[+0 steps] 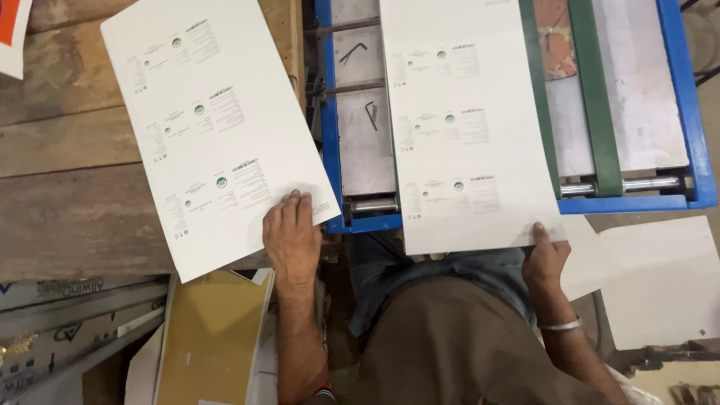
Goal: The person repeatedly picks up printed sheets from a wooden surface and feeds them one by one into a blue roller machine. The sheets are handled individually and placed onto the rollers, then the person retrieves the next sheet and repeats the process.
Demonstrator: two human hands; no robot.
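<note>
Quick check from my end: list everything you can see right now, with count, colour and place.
printed sheets: 2, white; one on the wooden table, one on the machine bed
wooden table: 1, brown, left
machine frame: 1, blue, upper right
belt: 1, green, on the machine
hex keys: 2, dark, on the metal plate
cardboard: 1, tan, lower left
blank sheets: some, white, lower right
bangle: 1, silver, right wrist
left hand: flat on the table sheet
right hand: grips the machine sheet's near edge
</note>
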